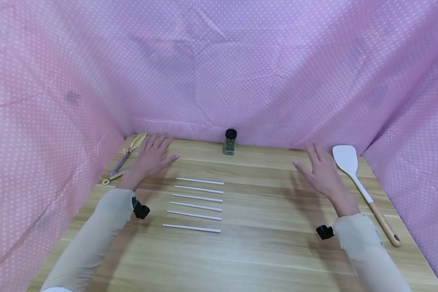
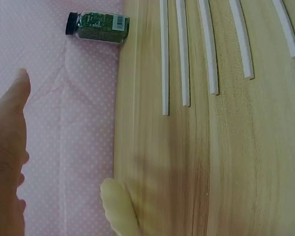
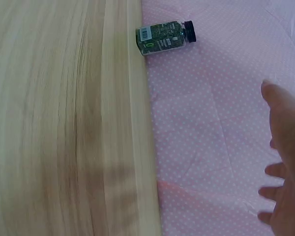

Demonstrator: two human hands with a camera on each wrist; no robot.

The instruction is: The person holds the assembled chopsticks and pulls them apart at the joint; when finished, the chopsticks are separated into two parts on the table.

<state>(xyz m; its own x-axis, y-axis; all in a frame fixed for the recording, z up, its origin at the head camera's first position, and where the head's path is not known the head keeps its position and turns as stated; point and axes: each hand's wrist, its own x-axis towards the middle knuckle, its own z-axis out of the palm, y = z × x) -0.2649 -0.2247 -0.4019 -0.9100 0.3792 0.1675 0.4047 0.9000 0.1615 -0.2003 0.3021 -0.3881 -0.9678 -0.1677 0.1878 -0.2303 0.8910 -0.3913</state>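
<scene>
head view forward and down over hands (image 1: 150, 160) (image 1: 323, 175), closer wrist views rolled sideways, jar (image 1: 230, 143) in all three

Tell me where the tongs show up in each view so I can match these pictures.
Head: far left of the table, near its back edge, the tongs lie beside the left hand.
Left wrist: only a pale yellow tip shows, bottom edge, left of centre.
Right wrist: not in it.
Shared landmark: the black-lidded jar, visible in all three.
</scene>
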